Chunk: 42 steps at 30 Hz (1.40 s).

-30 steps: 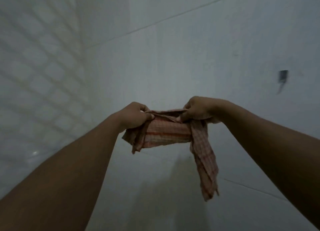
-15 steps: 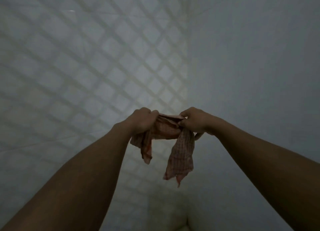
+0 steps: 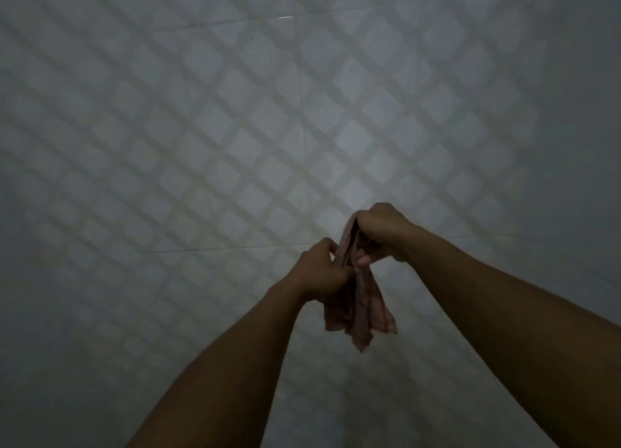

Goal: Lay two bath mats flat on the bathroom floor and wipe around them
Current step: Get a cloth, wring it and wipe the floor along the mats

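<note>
A small checked cloth (image 3: 361,308), pinkish with red stripes, hangs bunched between both hands in mid-air. My left hand (image 3: 319,271) grips its lower part with the fingers closed. Just above and to the right, my right hand (image 3: 381,227) pinches its top edge. The two hands are close together, nearly touching. Loose ends of the cloth dangle below them. No bath mat is in view.
Behind the hands is a pale tiled surface (image 3: 208,138) crossed by a diamond grid of shadows. A plain grey wall (image 3: 584,111) borders it on the right. The light is dim.
The hands have come together, gathering the cloth from a stretched span into a bunch. The view has swung left, from the plain wall onto the grid-shadowed tiles.
</note>
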Each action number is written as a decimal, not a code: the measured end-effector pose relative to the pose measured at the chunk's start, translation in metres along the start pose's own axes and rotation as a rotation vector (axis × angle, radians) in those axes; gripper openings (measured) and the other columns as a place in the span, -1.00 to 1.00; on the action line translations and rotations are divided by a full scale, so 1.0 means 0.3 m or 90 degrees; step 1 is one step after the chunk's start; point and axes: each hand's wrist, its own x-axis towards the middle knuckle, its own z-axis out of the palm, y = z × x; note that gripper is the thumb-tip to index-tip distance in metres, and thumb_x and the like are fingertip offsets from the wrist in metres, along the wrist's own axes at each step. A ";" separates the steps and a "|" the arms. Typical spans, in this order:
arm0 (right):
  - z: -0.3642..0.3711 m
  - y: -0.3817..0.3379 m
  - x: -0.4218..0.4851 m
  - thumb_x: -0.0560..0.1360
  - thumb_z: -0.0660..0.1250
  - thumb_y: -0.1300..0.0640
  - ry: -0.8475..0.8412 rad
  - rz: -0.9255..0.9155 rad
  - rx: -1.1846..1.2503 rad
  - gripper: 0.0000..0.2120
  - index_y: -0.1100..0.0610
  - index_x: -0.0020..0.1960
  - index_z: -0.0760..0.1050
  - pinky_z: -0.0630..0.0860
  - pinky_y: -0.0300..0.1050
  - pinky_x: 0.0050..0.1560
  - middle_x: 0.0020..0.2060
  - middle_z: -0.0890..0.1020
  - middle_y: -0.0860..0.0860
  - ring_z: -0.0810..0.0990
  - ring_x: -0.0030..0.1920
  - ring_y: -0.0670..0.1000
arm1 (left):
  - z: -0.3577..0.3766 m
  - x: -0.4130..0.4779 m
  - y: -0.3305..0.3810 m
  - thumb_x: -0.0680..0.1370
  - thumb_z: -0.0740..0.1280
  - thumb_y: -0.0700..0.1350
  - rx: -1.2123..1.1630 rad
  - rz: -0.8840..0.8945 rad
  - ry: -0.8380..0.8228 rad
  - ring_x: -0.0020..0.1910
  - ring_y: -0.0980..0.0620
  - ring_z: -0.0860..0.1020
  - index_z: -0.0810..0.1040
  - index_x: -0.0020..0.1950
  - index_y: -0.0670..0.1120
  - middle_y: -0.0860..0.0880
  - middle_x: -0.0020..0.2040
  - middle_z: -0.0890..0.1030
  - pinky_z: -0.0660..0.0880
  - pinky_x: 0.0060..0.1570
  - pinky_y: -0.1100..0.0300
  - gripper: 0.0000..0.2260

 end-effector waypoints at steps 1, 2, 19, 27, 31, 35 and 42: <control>0.020 -0.023 0.013 0.56 0.17 0.30 -0.021 -0.017 0.002 -0.76 0.44 -0.12 0.55 0.66 0.02 -0.38 -0.32 0.66 0.35 0.70 -0.40 0.25 | -0.005 0.001 -0.007 0.47 0.42 0.11 -0.034 -0.021 0.004 0.02 -0.13 0.64 0.43 0.21 -0.02 -0.12 0.09 0.62 0.67 -0.09 -0.06 -0.59; 0.036 -0.044 0.028 0.55 0.17 0.31 -0.040 -0.034 -0.002 -0.76 0.43 -0.12 0.54 0.66 0.02 -0.39 -0.33 0.66 0.35 0.69 -0.41 0.24 | -0.012 0.002 -0.015 0.45 0.41 0.11 -0.067 -0.041 0.013 0.07 -0.14 0.62 0.43 0.26 -0.03 -0.12 0.14 0.61 0.65 0.01 -0.13 -0.55; 0.126 -0.278 0.007 0.39 0.46 0.04 -0.390 -0.324 -0.297 -0.70 0.30 -0.11 0.59 0.67 0.10 -0.11 -0.16 0.66 0.23 0.70 -0.15 0.24 | -0.057 -0.195 -0.081 0.59 0.10 -0.28 -0.189 -0.235 0.376 -0.09 -0.15 0.60 0.60 0.03 -0.15 -0.26 0.03 0.66 0.58 -0.06 -0.02 -0.73; 0.311 -0.336 -0.118 0.56 0.39 0.08 -0.469 -0.468 -0.341 -0.73 0.27 0.13 0.61 0.51 -0.11 -0.22 -0.02 0.61 0.14 0.55 -0.16 0.03 | -0.179 -0.508 -0.170 0.51 0.28 0.18 -0.318 -0.316 0.284 0.20 -0.20 0.63 0.50 0.34 -0.02 -0.13 0.20 0.67 0.52 0.28 -0.22 -0.54; 0.501 -0.294 -0.220 0.59 0.32 -0.04 -0.497 -0.406 -0.210 -0.69 0.20 0.12 0.59 0.52 -0.01 -0.09 0.07 0.59 0.09 0.57 0.02 0.09 | -0.243 -0.689 -0.211 0.60 0.31 0.06 -0.286 -0.350 0.366 0.17 -0.15 0.64 0.52 0.34 -0.02 -0.08 0.19 0.68 0.54 0.28 -0.19 -0.66; 0.685 -0.165 -0.341 0.59 0.24 -0.22 -0.606 -0.226 -0.113 -0.62 0.04 0.19 0.50 0.49 0.19 0.16 0.17 0.58 0.09 0.56 0.11 0.14 | -0.312 -0.878 -0.236 0.63 0.27 0.03 -0.293 -0.393 0.435 0.18 -0.12 0.62 0.57 0.31 -0.05 -0.08 0.16 0.69 0.50 0.30 -0.18 -0.69; 0.935 0.077 -0.588 0.46 0.01 -0.55 -0.897 0.077 -0.027 -0.11 0.18 0.34 0.49 0.43 0.30 0.28 0.23 0.61 0.25 0.57 0.23 0.28 | -0.418 -1.164 -0.263 0.57 0.31 0.01 -0.340 -0.381 0.501 0.21 -0.18 0.63 0.63 0.21 -0.15 -0.15 0.16 0.70 0.43 0.38 -0.19 -0.68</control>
